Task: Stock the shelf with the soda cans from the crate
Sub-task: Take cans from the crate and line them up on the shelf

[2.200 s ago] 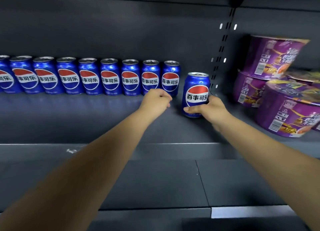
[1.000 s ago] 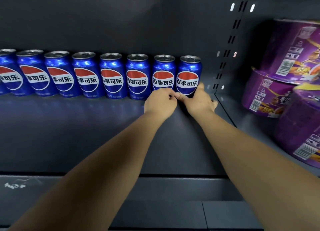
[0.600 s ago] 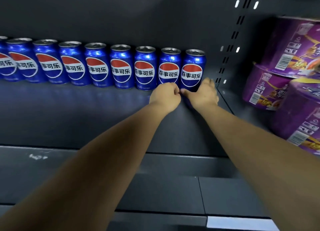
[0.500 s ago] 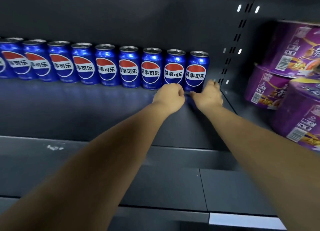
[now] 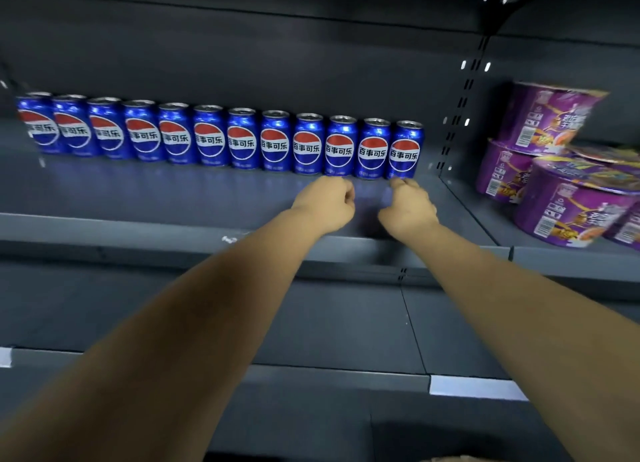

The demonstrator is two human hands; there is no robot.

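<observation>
On the shelf (image 5: 207, 198), soda cans (image 5: 242, 143) stand in a row. Near its right end, the left hand (image 5: 325, 202) and right hand (image 5: 408, 207) are both curled, holding nothing.

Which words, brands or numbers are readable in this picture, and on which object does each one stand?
"百事可乐": on the white band of every blue soda can; clear on the cans at the right, smeared on the leftmost ones.
Print and barcodes on the purple bowls: too blurred to read.
The white strip low on the right: no text visible.
</observation>
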